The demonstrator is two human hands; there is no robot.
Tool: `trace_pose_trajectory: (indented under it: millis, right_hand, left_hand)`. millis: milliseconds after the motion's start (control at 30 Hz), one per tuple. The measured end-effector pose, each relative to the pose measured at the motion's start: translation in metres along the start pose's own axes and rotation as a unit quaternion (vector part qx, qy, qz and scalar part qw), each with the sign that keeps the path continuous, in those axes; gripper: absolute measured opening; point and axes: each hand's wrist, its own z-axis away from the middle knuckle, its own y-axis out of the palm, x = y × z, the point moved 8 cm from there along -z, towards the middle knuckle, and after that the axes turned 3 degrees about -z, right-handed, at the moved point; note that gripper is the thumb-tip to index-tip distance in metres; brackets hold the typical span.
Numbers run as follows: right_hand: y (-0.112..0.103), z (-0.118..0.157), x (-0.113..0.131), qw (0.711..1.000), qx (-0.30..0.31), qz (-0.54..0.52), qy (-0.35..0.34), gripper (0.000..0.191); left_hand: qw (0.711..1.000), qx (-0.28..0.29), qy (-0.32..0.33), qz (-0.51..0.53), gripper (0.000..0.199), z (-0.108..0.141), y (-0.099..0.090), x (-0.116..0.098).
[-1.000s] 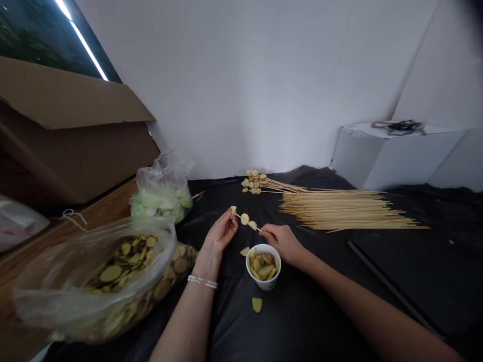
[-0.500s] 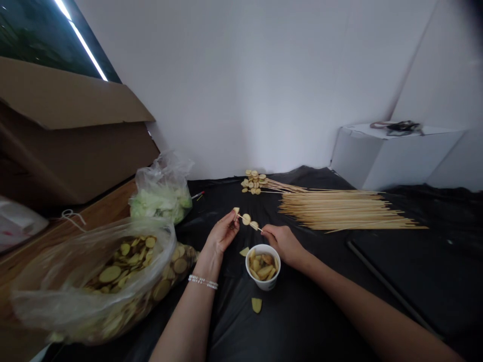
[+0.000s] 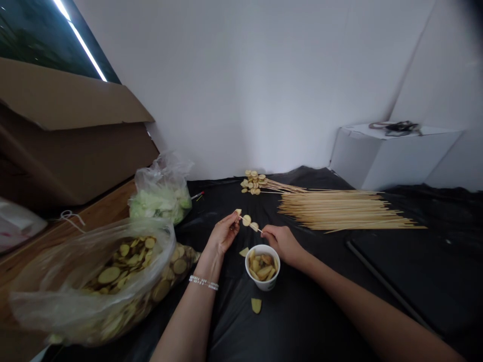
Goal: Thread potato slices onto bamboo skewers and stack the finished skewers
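A thin wooden skewer [image 3: 259, 230] slants between my hands, with two round pale slices [image 3: 246, 220] threaded along it. My left hand [image 3: 225, 232] pinches another pale slice [image 3: 238, 212] at the skewer's far end. My right hand [image 3: 282, 242] is closed around the near end of the skewer. Below them stands a white paper cup [image 3: 266, 285] with several cut slices inside. One loose slice [image 3: 244, 252] lies left of the cup, and another [image 3: 256, 305] lies in front of it on the black sheet [image 3: 302, 322].
Open plastic bag of slices [image 3: 109, 275] at left; bag of green leaves [image 3: 160, 201] behind it. Filled skewers [image 3: 253, 182] and many bare skewers [image 3: 343, 210] lie at the back. Cardboard box [image 3: 75, 156] back left, white box [image 3: 400, 156] back right.
The slice in my left hand has shifted very slightly to the right. Otherwise both hands hold nearly the same pose.
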Motion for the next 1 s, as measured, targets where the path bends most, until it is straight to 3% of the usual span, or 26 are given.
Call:
trace_pose_trajectory:
  millis: [100,333,467,700,900,1000]
  right_hand:
    - [0.002,-0.002,-0.003,0.998,0.017,-0.063,0.025,0.022]
    - [-0.003,-0.004,0.001,0.998,-0.002,-0.064,0.016,0.022]
    - [0.000,-0.003,0.001,0.998,0.001,-0.067,0.018,0.023]
    - [0.002,-0.003,-0.001,0.999,-0.004,-0.035,-0.003,0.023]
    - [0.000,0.000,0.000,0.996,-0.009,0.088,-0.008,0.023]
    - [0.000,0.000,0.001,0.999,-0.002,0.044,-0.001,0.024]
  left_hand:
    - [1.000,0.005,-0.007,0.001,0.011,0.000,0.002,0.002]
    - [1.000,-0.001,-0.022,-0.013,0.011,0.007,0.003,0.003]
    - [0.998,0.035,-0.034,-0.042,0.020,0.009,0.009,0.004]
    - [0.998,0.049,-0.042,0.010,0.014,0.007,0.013,0.011]
    - [0.999,0.035,-0.021,0.018,0.015,0.011,0.019,0.012]
    - [0.999,0.034,-0.021,0.015,0.015,0.012,0.022,0.015]
